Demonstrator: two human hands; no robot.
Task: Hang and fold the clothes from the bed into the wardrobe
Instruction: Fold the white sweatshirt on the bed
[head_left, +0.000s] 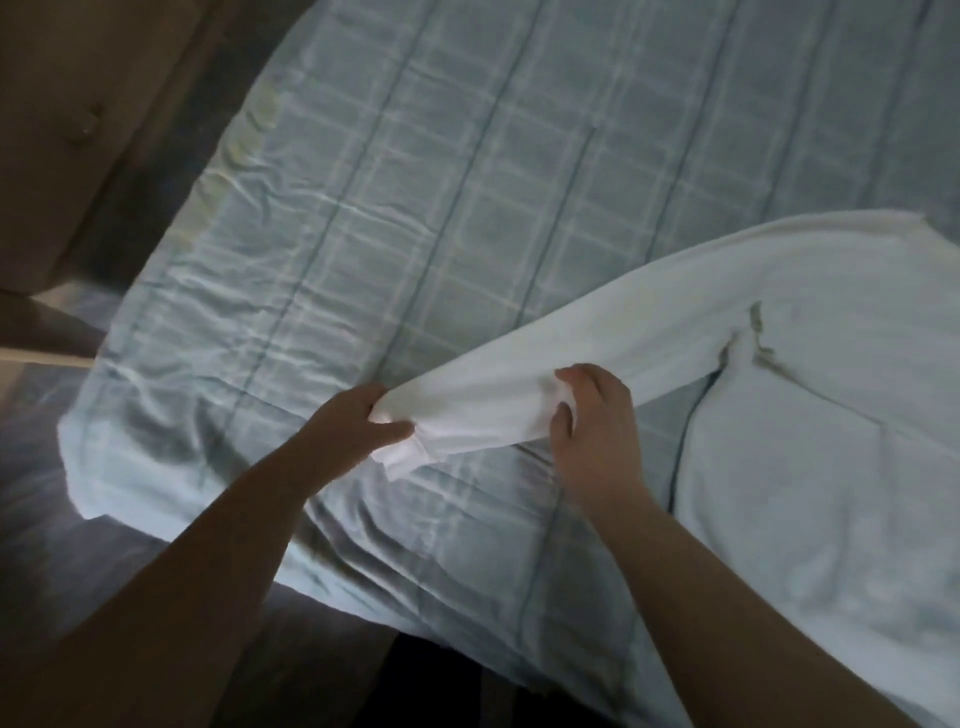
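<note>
Head | one white shirt (810, 415) | left hand (348, 431), right hand (592, 426) both gripping sleeve (498, 400)

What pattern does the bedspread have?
The bedspread is pale blue-green plaid; the head view shows it best.

A white long-sleeved garment (810, 441) is spread on the right side of the bed (415, 182), which is covered in pale blue checked fabric. One sleeve (597, 343) is stretched out leftward, its cuff end held by the left hand (353, 421) and pinched just beside by the right hand (592, 421).
</note>
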